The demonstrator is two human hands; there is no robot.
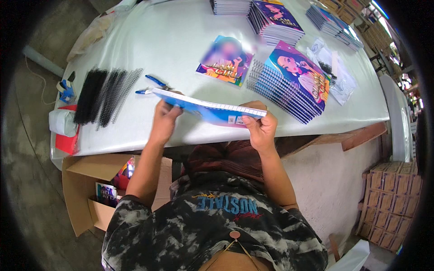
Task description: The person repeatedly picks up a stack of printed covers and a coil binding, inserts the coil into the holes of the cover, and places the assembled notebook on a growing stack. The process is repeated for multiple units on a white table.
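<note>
Above the table's near edge, I hold an unbound notebook (209, 114) between both hands. Its blue cover faces me, and a row of punched holes seems to run along its upper long edge. My left hand (165, 118) grips one end with the thumb on the cover. At the other end my right hand (262, 127) pinches it, thumb over the cover's corner. Just beyond my left hand lie blue-handled pliers (157, 81), partly beside the notebook's end. Farther left is a pile of black spiral binding coils (106, 95). A loose colourful notebook (226, 67) lies beyond the held one.
Spiral-bound notebooks (294, 83) are fanned in a stack to the right, beside clear plastic bags (341, 81). More notebook stacks (278, 25) stand at the far side. An open cardboard box (81, 194) sits below the table's left edge; stacked cartons (389, 203) stand at right.
</note>
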